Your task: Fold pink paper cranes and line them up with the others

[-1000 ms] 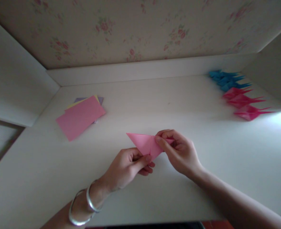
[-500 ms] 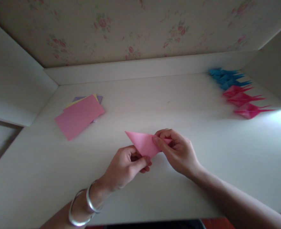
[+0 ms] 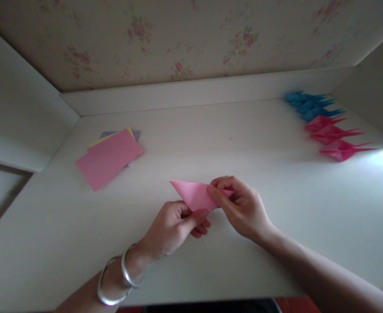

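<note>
A folded piece of pink origami paper point(image 3: 194, 195) is held between both hands above the white tabletop, one pointed corner aimed left. My left hand point(image 3: 176, 226) pinches its lower edge, thumb in front and fingers behind. At the upper right of the paper, my right hand point(image 3: 240, 206) grips with the thumb on the front face. Its fingers hide part of that side, and a small pink tip shows between them. Two silver bangles point(image 3: 126, 269) circle the left wrist.
On the left lies a stack of coloured paper point(image 3: 110, 158), pink on top with yellow and purple beneath. Folded blue origami pieces point(image 3: 312, 106) and pink origami pieces point(image 3: 338, 150) stand in a row at the back right. A floral wall point(image 3: 185, 43) rises behind the white tabletop point(image 3: 191, 143).
The right thumb has slid slightly left across the paper's front. A centre crease line seen earlier no longer shows. Both hands keep their hold.
</note>
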`<state>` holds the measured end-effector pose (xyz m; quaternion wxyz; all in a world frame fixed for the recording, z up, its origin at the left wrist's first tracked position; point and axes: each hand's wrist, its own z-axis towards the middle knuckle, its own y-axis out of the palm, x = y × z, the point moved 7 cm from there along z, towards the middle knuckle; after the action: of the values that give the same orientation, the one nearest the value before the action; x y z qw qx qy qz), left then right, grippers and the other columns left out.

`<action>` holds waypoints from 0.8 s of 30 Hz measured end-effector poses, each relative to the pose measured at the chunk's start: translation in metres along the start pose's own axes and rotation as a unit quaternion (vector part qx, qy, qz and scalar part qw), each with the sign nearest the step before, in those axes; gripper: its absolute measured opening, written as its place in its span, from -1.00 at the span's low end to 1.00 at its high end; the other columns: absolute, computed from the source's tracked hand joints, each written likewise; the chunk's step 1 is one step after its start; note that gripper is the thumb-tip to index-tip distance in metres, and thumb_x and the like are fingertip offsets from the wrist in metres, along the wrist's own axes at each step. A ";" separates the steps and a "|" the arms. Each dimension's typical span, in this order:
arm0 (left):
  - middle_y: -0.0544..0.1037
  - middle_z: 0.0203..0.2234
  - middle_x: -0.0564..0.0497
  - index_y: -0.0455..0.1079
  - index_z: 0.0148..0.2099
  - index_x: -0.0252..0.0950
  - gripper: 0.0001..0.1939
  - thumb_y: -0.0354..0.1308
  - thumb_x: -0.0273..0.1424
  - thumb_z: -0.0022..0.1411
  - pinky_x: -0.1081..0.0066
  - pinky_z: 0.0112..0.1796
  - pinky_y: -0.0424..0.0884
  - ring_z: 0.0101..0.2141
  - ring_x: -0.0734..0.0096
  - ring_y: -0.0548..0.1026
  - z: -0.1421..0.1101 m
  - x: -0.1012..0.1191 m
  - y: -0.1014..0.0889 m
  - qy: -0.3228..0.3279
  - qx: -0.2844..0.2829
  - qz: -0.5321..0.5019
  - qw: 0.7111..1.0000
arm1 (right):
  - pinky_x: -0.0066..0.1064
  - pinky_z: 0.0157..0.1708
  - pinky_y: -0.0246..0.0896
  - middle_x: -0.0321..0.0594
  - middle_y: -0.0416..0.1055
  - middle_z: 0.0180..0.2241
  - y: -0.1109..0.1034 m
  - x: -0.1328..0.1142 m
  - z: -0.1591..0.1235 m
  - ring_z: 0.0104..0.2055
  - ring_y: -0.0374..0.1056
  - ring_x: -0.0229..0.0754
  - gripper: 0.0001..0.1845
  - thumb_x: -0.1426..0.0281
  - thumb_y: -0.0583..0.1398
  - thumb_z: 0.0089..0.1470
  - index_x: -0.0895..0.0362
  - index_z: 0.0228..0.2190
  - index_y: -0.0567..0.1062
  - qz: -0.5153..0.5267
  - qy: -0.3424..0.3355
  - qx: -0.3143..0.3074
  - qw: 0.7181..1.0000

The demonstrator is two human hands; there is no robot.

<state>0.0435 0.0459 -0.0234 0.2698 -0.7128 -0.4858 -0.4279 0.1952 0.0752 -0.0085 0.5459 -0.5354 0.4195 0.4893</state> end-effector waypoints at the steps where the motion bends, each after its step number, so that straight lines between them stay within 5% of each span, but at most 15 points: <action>1: 0.65 -0.47 -0.12 0.56 -0.37 -0.40 -0.64 0.23 -0.16 0.23 0.43 -0.40 0.51 -0.45 0.32 0.59 0.000 0.000 0.000 0.003 0.000 0.001 1.000 | -0.46 -0.58 0.15 -0.20 0.50 -0.35 0.000 0.000 0.000 -0.50 0.30 -0.28 -0.85 0.30 0.23 0.17 0.10 -0.40 0.44 -0.001 0.000 -0.001 1.000; 24: 0.64 -0.47 -0.07 0.53 -0.33 -0.37 -0.67 0.21 -0.17 0.26 0.47 -0.42 0.52 -0.45 0.36 0.59 -0.001 0.002 -0.005 0.046 0.055 -0.010 0.997 | -0.42 -0.48 0.41 -0.26 0.46 -0.42 -0.003 0.005 0.003 -0.43 0.40 -0.22 -0.76 0.21 0.33 0.06 0.09 -0.35 0.44 0.063 0.035 0.031 0.997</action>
<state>0.0392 0.0479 -0.0216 0.3261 -0.6714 -0.5033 -0.4354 0.1990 0.0786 -0.0131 0.5153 -0.5070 0.4866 0.4905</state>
